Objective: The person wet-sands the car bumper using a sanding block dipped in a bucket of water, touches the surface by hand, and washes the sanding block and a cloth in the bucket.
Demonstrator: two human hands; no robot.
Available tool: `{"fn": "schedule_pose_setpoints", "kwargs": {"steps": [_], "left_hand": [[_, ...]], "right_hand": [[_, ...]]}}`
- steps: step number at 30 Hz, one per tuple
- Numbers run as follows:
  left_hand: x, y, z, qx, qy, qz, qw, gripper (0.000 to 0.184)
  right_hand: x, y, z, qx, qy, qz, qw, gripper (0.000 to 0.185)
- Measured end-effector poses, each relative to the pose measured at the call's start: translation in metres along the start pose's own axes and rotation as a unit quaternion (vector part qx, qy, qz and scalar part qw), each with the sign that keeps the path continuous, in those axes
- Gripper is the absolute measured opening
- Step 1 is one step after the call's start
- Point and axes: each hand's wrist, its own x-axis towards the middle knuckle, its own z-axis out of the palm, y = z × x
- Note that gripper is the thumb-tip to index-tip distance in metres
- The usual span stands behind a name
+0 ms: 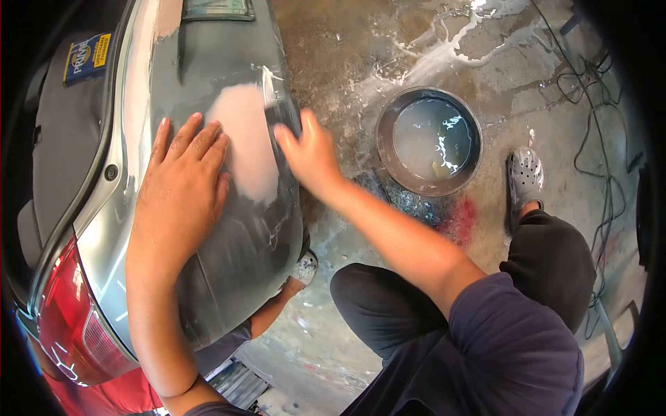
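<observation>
A grey car body panel fills the left half of the view, with a pale pink filler patch on it. My left hand lies flat on the panel, left of the patch, its fingers slightly apart. At the patch's right edge, my right hand is closed round a dark sanding block pressed against the panel; motion blurs this hand. Whitish wet residue shows just above the block.
A round basin of cloudy water stands on the wet concrete floor. Cables lie at the right. A red tail light is at the lower left, and a blue-yellow packet above. Another person's leg shows below the panel.
</observation>
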Motion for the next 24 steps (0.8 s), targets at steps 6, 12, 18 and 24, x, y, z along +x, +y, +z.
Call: {"fn": "schedule_pose_setpoints", "kwargs": {"steps": [6, 12, 18, 24], "left_hand": [[-0.002, -0.001, 0.004, -0.002, 0.018, 0.01, 1.0, 0.048], [-0.001, -0.001, 0.001, -0.007, 0.01, 0.005, 1.0, 0.048], [-0.003, 0.001, 0.003, -0.004, 0.004, 0.002, 1.0, 0.05], [-0.002, 0.006, 0.005, 0.028, -0.001, 0.006, 1.0, 0.06]], "right_hand": [[0.032, 0.003, 0.003, -0.049, 0.022, 0.002, 0.999, 0.034], [0.03, -0.007, 0.0, -0.05, 0.002, -0.018, 0.999, 0.038], [0.016, 0.003, 0.009, 0.032, 0.011, -0.011, 0.999, 0.033], [0.08, -0.016, 0.008, -0.065, 0.038, -0.057, 0.996, 0.035]]}}
